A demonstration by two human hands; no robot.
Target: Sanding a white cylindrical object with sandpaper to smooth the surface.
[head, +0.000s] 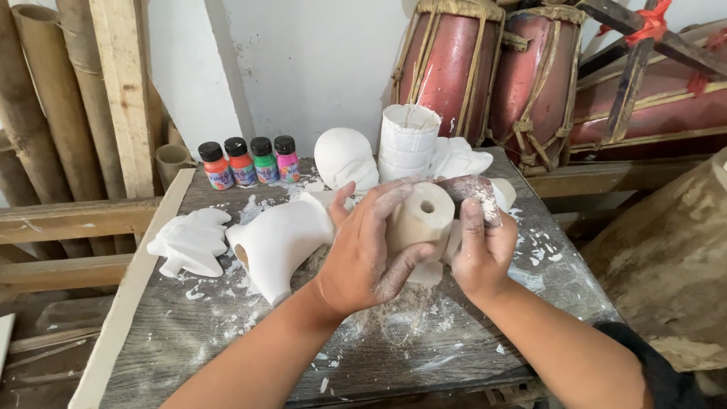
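Left hand [363, 250]: fingers wrapped around a pale plaster cylinder [421, 220] with a hole in its end.
Right hand [478, 246]: fingers closed on a dusty sanding block [473, 193], pressed against the cylinder.
Cylinder's place: held just above the dusty tabletop [227, 333].
Nearby: white plaster casts [280, 238], four paint bottles [250, 161].

You see four paint bottles [252, 160] at the back of the surface [189, 333], a white plaster head [344, 157] beside a stacked white cylinder [409, 142], and two red drums [485, 68] behind.
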